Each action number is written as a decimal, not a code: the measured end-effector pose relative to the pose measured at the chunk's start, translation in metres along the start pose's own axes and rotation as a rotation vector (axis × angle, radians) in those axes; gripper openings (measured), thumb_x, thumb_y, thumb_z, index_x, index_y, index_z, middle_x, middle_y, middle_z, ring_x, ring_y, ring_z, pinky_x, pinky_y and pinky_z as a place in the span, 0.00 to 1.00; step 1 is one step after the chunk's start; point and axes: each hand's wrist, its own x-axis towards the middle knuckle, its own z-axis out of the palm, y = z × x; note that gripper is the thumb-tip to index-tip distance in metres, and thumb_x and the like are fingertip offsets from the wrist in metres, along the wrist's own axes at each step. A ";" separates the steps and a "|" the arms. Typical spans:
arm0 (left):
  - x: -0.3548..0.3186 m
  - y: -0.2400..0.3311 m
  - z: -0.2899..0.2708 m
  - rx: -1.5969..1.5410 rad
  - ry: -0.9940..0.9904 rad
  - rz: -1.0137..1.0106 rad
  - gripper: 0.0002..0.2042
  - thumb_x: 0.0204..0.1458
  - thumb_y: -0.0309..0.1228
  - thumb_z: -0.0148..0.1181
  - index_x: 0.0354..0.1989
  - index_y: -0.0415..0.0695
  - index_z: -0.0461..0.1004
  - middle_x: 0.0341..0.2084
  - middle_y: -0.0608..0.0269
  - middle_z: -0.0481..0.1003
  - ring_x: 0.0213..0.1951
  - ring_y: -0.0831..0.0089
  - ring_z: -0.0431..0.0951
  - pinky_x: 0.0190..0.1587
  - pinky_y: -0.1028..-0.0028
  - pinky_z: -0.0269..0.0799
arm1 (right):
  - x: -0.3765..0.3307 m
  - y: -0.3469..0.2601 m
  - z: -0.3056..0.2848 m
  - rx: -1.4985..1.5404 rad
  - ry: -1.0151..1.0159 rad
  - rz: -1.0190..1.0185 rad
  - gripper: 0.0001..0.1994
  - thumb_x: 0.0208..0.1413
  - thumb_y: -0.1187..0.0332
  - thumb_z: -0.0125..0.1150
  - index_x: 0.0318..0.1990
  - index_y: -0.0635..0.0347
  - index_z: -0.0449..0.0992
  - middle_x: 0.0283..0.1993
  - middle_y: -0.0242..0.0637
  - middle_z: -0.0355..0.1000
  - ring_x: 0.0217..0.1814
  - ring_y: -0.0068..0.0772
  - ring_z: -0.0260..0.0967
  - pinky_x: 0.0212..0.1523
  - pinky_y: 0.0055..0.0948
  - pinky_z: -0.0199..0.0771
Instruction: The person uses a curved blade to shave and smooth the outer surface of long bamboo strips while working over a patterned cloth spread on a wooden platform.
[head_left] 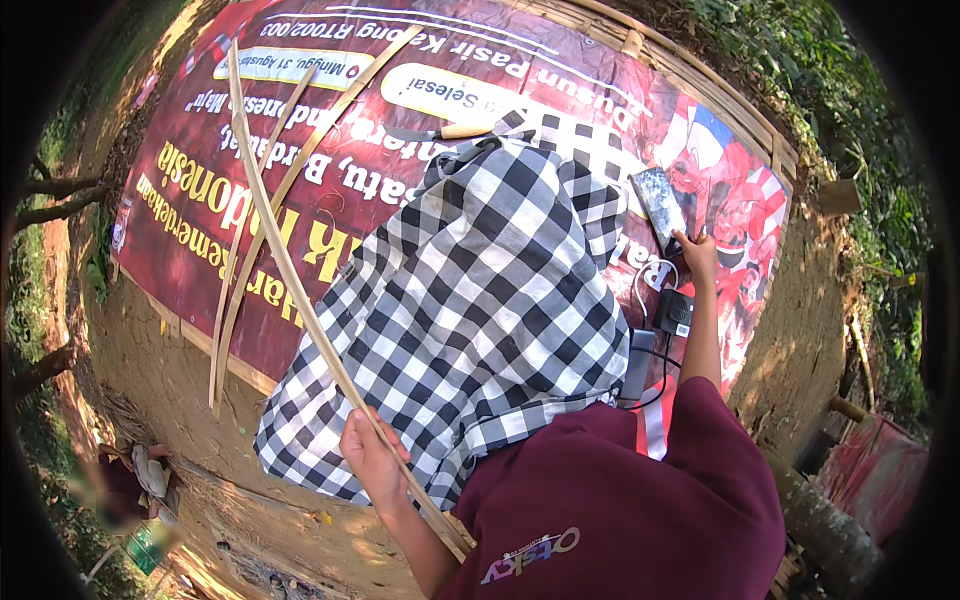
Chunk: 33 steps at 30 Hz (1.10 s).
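A long, pale split-bamboo strip (pixel 300 290) slants across my left side. My left hand (pixel 375 455) is closed round its lower part, and its far end reaches over the printed banner. On the right, my right hand (pixel 698 256) is at the near end of a smartphone (pixel 657 205), fingers bent against its corner. A white cable (pixel 640 285) curves beside that hand toward a black charger (pixel 672 312) and a grey box-shaped device (pixel 637 365). Black-and-white checked cloth (pixel 490 270) covers my lap.
The maroon banner (pixel 190 270) covers a bamboo platform. More bamboo strips (pixel 290 180) lie on its left part. Beyond the cloth rests a knife with a wooden handle (pixel 467 130). Bare earth (pixel 150 340) and greenery surround it. Another person (pixel 130 485) is at the lower left.
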 end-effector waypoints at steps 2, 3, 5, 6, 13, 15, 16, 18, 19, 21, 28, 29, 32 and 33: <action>0.001 -0.002 -0.003 0.010 0.020 -0.005 0.16 0.65 0.43 0.43 0.30 0.44 0.65 0.10 0.70 0.61 0.08 0.84 0.58 0.08 0.84 0.53 | -0.003 -0.008 -0.005 0.059 -0.053 0.114 0.30 0.39 0.47 0.74 0.20 0.58 0.58 0.19 0.34 0.65 0.19 0.30 0.62 0.21 0.35 0.64; 0.002 -0.003 -0.005 -0.007 0.020 0.000 0.16 0.65 0.43 0.43 0.30 0.44 0.65 0.10 0.70 0.61 0.08 0.84 0.58 0.08 0.84 0.53 | -0.005 -0.011 -0.007 0.081 -0.060 0.131 0.30 0.39 0.46 0.74 0.20 0.59 0.59 0.19 0.35 0.66 0.18 0.32 0.62 0.21 0.36 0.64; 0.005 -0.006 -0.010 -0.011 0.021 -0.002 0.16 0.65 0.42 0.43 0.30 0.44 0.65 0.10 0.70 0.61 0.08 0.85 0.58 0.08 0.84 0.53 | -0.009 -0.019 -0.011 0.115 -0.056 0.233 0.31 0.38 0.46 0.74 0.20 0.60 0.59 0.18 0.36 0.66 0.17 0.35 0.63 0.21 0.37 0.64; 0.007 -0.007 -0.012 -0.034 0.018 0.003 0.16 0.65 0.42 0.43 0.30 0.44 0.65 0.11 0.70 0.61 0.08 0.85 0.58 0.08 0.84 0.53 | -0.013 -0.024 -0.009 -0.025 -0.035 0.135 0.30 0.37 0.46 0.74 0.22 0.61 0.62 0.22 0.40 0.66 0.22 0.37 0.67 0.24 0.38 0.67; 0.015 -0.016 -0.029 -0.039 0.020 -0.012 0.16 0.65 0.42 0.42 0.29 0.43 0.66 0.11 0.69 0.63 0.08 0.84 0.59 0.08 0.84 0.56 | -0.034 -0.050 0.006 -0.398 0.081 -0.333 0.33 0.31 0.49 0.78 0.36 0.67 0.69 0.37 0.47 0.70 0.40 0.49 0.70 0.42 0.42 0.69; 0.013 -0.018 -0.033 -0.058 0.023 -0.025 0.16 0.65 0.41 0.42 0.29 0.43 0.65 0.11 0.69 0.63 0.08 0.84 0.60 0.08 0.84 0.56 | -0.029 -0.045 0.003 -0.361 0.065 -0.278 0.33 0.31 0.50 0.78 0.37 0.67 0.69 0.37 0.47 0.70 0.41 0.49 0.70 0.42 0.42 0.69; 0.013 -0.019 -0.034 -0.054 0.014 -0.029 0.16 0.65 0.41 0.42 0.29 0.43 0.66 0.11 0.69 0.63 0.08 0.84 0.60 0.08 0.84 0.56 | -0.026 -0.038 0.001 -0.387 0.088 -0.291 0.33 0.31 0.50 0.78 0.37 0.67 0.69 0.37 0.48 0.71 0.41 0.50 0.70 0.42 0.42 0.69; 0.013 -0.020 -0.037 -0.078 0.019 -0.046 0.16 0.65 0.40 0.42 0.29 0.42 0.66 0.11 0.69 0.64 0.08 0.84 0.60 0.09 0.83 0.57 | -0.015 -0.023 -0.004 -0.399 0.098 -0.255 0.33 0.30 0.49 0.78 0.36 0.68 0.70 0.36 0.49 0.72 0.40 0.50 0.72 0.41 0.43 0.70; 0.013 -0.021 -0.038 -0.100 0.040 -0.070 0.16 0.65 0.40 0.42 0.28 0.42 0.66 0.11 0.68 0.64 0.08 0.84 0.61 0.09 0.83 0.57 | -0.010 -0.014 -0.008 -0.387 0.090 -0.235 0.33 0.29 0.48 0.78 0.34 0.69 0.71 0.32 0.49 0.73 0.37 0.51 0.73 0.38 0.43 0.71; 0.015 -0.022 -0.040 -0.120 0.023 -0.060 0.17 0.65 0.39 0.42 0.27 0.42 0.65 0.11 0.69 0.64 0.09 0.85 0.61 0.10 0.83 0.58 | 0.000 -0.005 -0.013 -0.438 0.077 -0.297 0.36 0.27 0.44 0.78 0.33 0.70 0.71 0.30 0.50 0.72 0.35 0.53 0.72 0.38 0.44 0.71; 0.020 -0.016 -0.051 -0.103 0.015 -0.063 0.17 0.65 0.38 0.43 0.27 0.40 0.67 0.12 0.67 0.66 0.09 0.84 0.64 0.12 0.82 0.59 | -0.019 -0.123 -0.018 -0.105 0.225 -0.617 0.24 0.65 0.51 0.44 0.29 0.68 0.65 0.22 0.47 0.63 0.24 0.47 0.60 0.28 0.44 0.60; 0.020 -0.014 -0.052 -0.101 0.014 -0.043 0.17 0.65 0.38 0.43 0.27 0.40 0.67 0.12 0.67 0.66 0.09 0.84 0.64 0.12 0.82 0.59 | -0.036 -0.155 -0.017 -0.001 0.204 -0.685 0.23 0.67 0.53 0.42 0.30 0.67 0.64 0.21 0.45 0.61 0.23 0.43 0.58 0.27 0.43 0.58; 0.018 -0.010 -0.055 -0.093 0.025 -0.031 0.16 0.64 0.38 0.44 0.28 0.39 0.68 0.12 0.67 0.67 0.09 0.84 0.64 0.12 0.81 0.59 | -0.111 -0.248 -0.003 0.264 -0.034 -0.890 0.18 0.67 0.57 0.42 0.31 0.64 0.61 0.19 0.34 0.56 0.20 0.26 0.49 0.22 0.30 0.52; 0.017 -0.009 -0.056 -0.099 0.004 -0.005 0.16 0.64 0.38 0.45 0.28 0.39 0.68 0.12 0.66 0.67 0.09 0.84 0.64 0.12 0.81 0.59 | -0.141 -0.275 0.007 0.362 -0.159 -1.015 0.17 0.67 0.58 0.42 0.31 0.64 0.61 0.20 0.33 0.55 0.20 0.23 0.48 0.22 0.28 0.50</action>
